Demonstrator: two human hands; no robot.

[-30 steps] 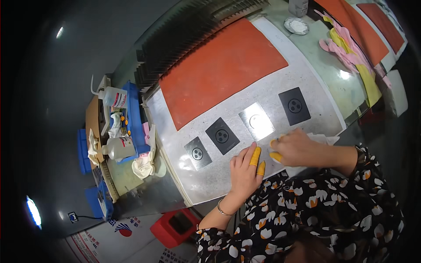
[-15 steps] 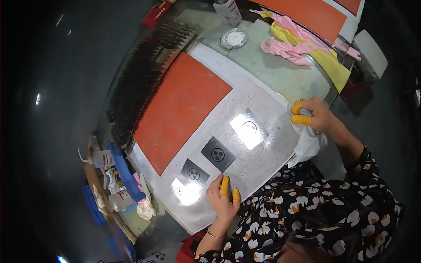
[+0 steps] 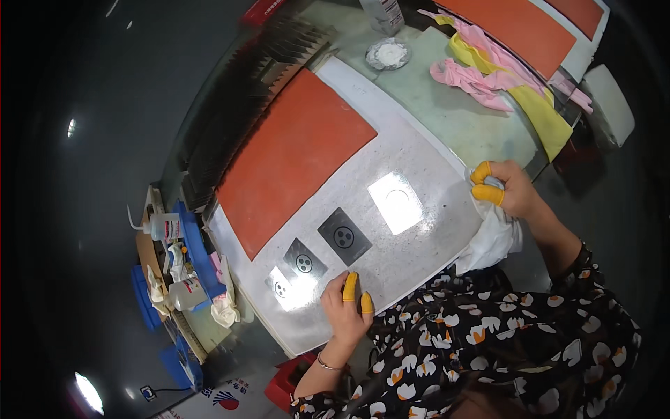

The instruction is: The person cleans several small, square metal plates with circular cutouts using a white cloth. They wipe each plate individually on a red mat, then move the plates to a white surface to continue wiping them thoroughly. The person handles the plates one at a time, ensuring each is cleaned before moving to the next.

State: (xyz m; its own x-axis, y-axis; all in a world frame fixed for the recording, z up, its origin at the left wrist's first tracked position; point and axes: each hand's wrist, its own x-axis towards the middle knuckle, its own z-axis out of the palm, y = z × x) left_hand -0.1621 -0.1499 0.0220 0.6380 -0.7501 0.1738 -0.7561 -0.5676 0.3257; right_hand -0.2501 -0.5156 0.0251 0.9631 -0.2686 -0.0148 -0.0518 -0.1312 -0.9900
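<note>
Several square, shiny metal plates, each with a round printed mark, lie in a slanting row on a pale grey board (image 3: 426,251). One of the middle ones is a dark plate (image 3: 344,236). My left hand (image 3: 343,311) rests on the board, fingers out, by this plate's near corner. It wears yellow finger cots and grips nothing visible. To its right lies a plate gleaming with glare (image 3: 396,202). At the board's right edge my right hand (image 3: 515,190), also in yellow finger cots, is closed around a bunched white cloth (image 3: 492,241), which hangs over the edge.
An orange sheet (image 3: 300,157) covers the board's far left, beside a row of dark toothed strips (image 3: 230,112). Behind are a dish of white powder (image 3: 387,54), a bottle (image 3: 384,15) and pink and yellow cloths (image 3: 481,77). A blue holder with bottles (image 3: 199,251) stands left.
The whole view has shifted and turned slightly. Both hands keep about the same places on the board, and the white cloth is still in my right hand.
</note>
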